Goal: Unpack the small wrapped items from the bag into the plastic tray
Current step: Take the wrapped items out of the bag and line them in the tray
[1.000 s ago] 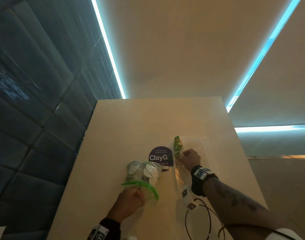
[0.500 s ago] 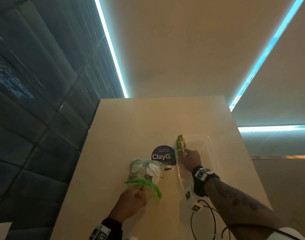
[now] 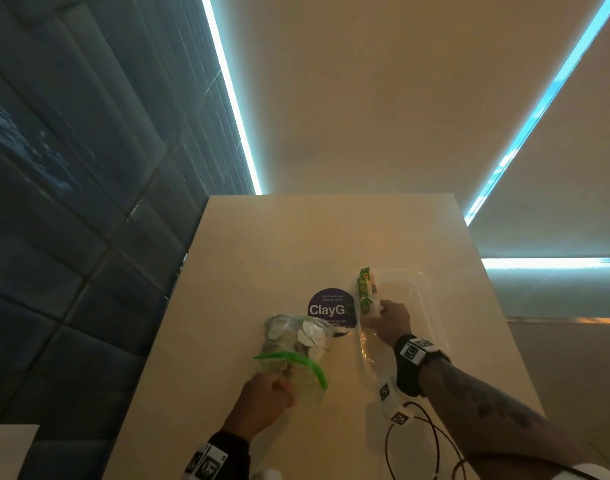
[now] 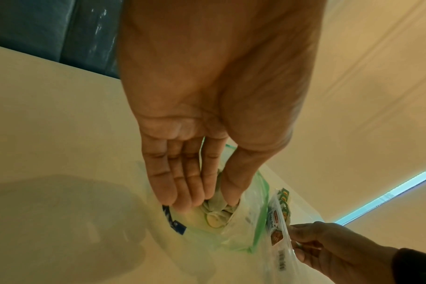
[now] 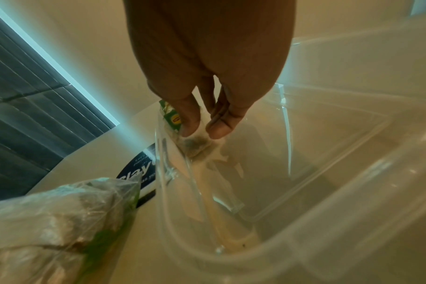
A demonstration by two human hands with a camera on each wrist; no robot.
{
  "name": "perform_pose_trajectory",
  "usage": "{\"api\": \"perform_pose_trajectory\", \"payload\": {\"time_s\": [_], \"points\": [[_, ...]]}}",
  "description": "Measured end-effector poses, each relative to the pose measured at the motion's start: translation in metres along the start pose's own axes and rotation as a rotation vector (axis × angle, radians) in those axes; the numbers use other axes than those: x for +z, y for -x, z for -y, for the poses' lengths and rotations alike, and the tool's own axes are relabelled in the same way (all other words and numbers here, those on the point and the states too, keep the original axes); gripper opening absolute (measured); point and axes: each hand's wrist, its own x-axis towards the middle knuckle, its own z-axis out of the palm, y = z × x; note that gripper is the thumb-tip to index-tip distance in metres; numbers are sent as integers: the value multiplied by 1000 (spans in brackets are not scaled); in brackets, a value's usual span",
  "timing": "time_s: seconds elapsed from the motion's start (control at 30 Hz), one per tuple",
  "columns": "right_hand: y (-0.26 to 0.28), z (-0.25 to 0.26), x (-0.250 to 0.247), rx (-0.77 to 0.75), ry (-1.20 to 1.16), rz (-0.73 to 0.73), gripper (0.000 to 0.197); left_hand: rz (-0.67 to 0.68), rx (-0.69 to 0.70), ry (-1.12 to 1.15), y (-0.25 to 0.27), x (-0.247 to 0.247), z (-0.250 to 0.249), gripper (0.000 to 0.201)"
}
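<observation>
Pinching a white wrapped tea bag (image 5: 195, 143), the right hand (image 3: 388, 322) has slid back along the clear plastic tray (image 3: 423, 306)'s left wall, extending the green-tagged row (image 3: 364, 289); the left hand (image 3: 265, 398) still grips the green-zippered clear bag (image 3: 296, 344), which remains mostly full.

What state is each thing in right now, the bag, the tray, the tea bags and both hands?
Zip bag: open at its green zip, still full of wrapped items, lying on the table.
Plastic tray: upright on the table, mostly bare.
Tea bags: lined up along the tray's left wall.
Left hand: grips the bag's mouth.
Right hand: pinches a tea bag inside the tray.
</observation>
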Motion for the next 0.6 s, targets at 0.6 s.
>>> {"api": "perform_pose_trajectory", "payload": {"time_s": [0.6], "points": [[147,44,35,-651,210,139,24,-118,472,-279,-11,20,-10,58]]}}
